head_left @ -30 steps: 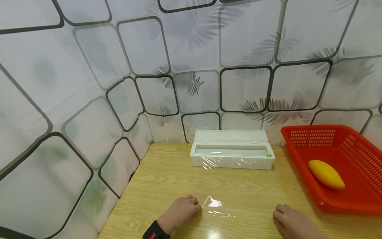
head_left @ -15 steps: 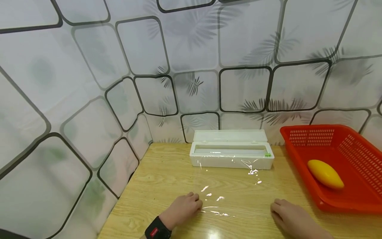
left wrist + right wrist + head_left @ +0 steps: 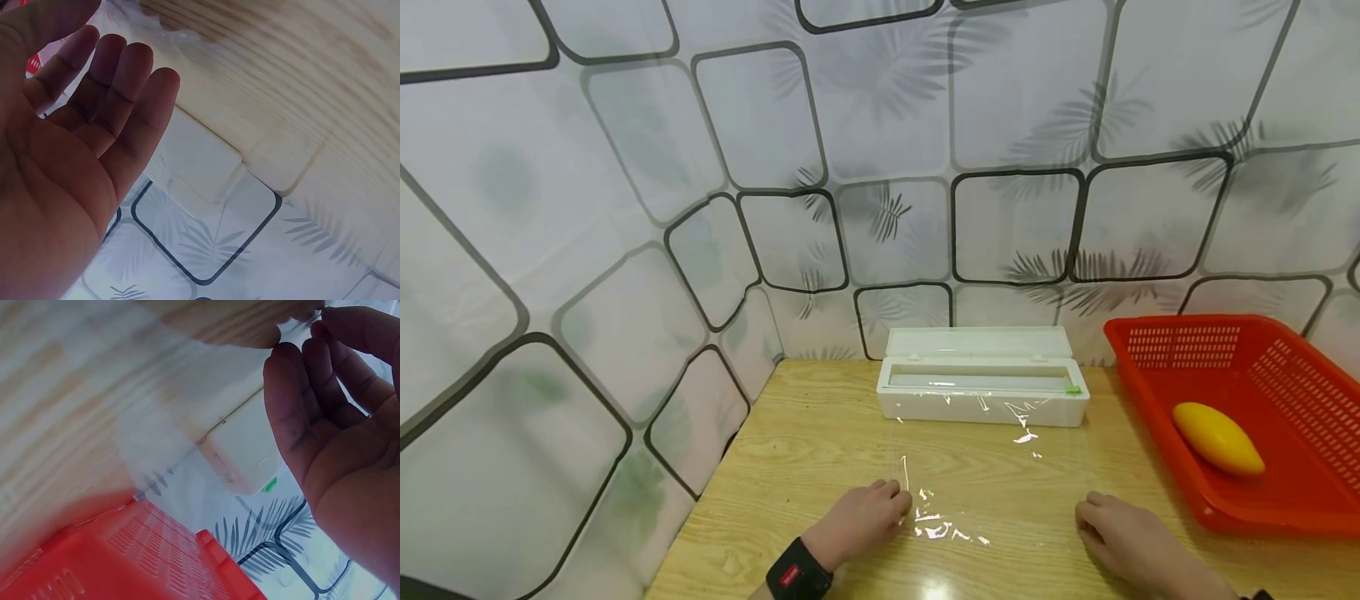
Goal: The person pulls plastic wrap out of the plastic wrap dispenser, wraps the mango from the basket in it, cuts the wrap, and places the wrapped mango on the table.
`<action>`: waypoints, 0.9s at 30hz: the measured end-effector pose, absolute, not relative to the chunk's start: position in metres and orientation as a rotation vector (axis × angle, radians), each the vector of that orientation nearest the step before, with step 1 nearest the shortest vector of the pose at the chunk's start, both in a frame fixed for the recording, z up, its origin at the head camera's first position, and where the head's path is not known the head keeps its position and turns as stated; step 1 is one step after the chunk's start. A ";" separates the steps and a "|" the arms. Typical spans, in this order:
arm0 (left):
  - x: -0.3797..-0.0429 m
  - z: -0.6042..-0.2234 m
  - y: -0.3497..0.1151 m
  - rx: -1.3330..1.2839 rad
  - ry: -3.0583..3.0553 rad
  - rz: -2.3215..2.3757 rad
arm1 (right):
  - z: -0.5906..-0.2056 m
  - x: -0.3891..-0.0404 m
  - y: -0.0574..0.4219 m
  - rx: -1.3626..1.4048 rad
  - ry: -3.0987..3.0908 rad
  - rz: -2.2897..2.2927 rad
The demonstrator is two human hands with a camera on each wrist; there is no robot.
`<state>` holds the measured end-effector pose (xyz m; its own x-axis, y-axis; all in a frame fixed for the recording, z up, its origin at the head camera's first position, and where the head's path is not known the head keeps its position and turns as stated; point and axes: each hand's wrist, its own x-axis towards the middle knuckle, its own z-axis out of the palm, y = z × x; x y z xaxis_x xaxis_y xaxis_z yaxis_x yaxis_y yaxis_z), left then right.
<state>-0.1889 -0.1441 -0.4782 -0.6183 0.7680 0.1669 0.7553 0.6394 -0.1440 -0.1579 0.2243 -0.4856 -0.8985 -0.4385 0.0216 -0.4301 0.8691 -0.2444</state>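
Observation:
A sheet of clear plastic wrap (image 3: 934, 529) stretches from the white wrap dispenser box (image 3: 985, 408) towards the person, showing mainly by its bright glints. At the sheet's left corner the left hand (image 3: 863, 521) pinches the film between thumb and fingers. The right hand (image 3: 1127, 537) pinches the right corner, with thumb and index fingertips together in the right wrist view. Both hands are low over the table, apart from each other. The dispenser's lid (image 3: 981, 341) stands raised at the back, and a pale roll (image 3: 981, 382) shows inside. A small green cutter piece (image 3: 1073, 390) sits at its right end.
To the right stands a red plastic basket (image 3: 1206, 504) with a yellow mango-shaped object (image 3: 1219, 438) in it. A patterned curtain (image 3: 895, 117) hangs behind and to the left of the wooden table (image 3: 775, 500).
The left hand has shifted slightly right and away from the person. The right hand has come slightly left and forward. Glints on the film have changed place; the dispenser and basket stay put.

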 end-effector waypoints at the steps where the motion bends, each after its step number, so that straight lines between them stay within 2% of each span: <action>1: -0.189 -0.478 -0.145 -1.241 -2.650 0.088 | -0.486 -0.158 0.224 -0.689 3.001 -0.382; 19: -0.191 -0.476 -0.152 -1.206 -2.696 -0.086 | -0.490 -0.153 0.229 -0.801 3.132 -0.476; 22: -0.191 -0.475 -0.152 -1.210 -2.688 -0.106 | -0.486 -0.151 0.229 -0.799 3.143 -0.475; 27: -0.193 -0.472 -0.152 -1.201 -2.669 -0.136 | -0.465 -0.144 0.227 -0.959 3.262 -0.519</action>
